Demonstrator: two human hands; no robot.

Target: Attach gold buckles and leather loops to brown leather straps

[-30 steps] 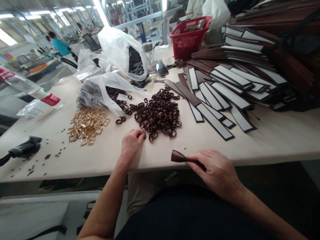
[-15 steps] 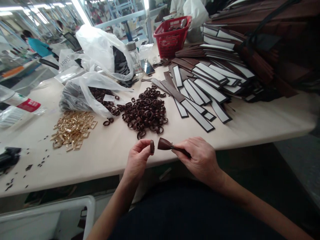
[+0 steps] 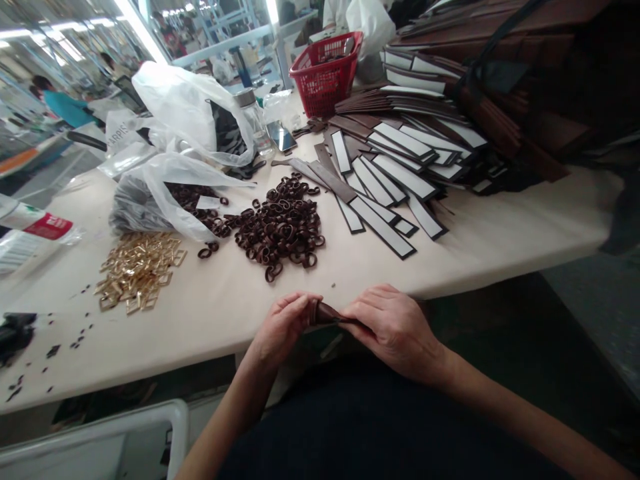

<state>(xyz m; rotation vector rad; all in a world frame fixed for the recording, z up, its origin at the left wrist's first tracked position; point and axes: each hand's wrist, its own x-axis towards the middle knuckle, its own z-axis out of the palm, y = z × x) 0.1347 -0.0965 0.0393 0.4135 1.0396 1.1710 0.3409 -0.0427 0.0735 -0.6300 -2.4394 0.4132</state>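
Near the table's front edge my left hand (image 3: 286, 328) pinches a small brown leather loop, now at the end of a brown leather strap (image 3: 327, 313). My right hand (image 3: 393, 330) is closed around that strap, which is folded or pinched together where it enters the fingers. The loop touches the strap's flared end and seems to sit around it; the fingers partly hide it. Just beyond my hands lies a pile of brown leather loops (image 3: 280, 230).
Gold rectangular rings (image 3: 137, 270) lie at the left, beside a plastic bag of loops (image 3: 135, 203). Brown straps with white strips (image 3: 385, 227) cover the right. A red basket (image 3: 325, 80) and a glass bottle (image 3: 256, 127) stand behind. A white bin (image 3: 180, 427) is below left.
The loop and the strap's flared end, apart before, have come together. My left hand has moved slightly right to the strap. The view has shifted slightly.
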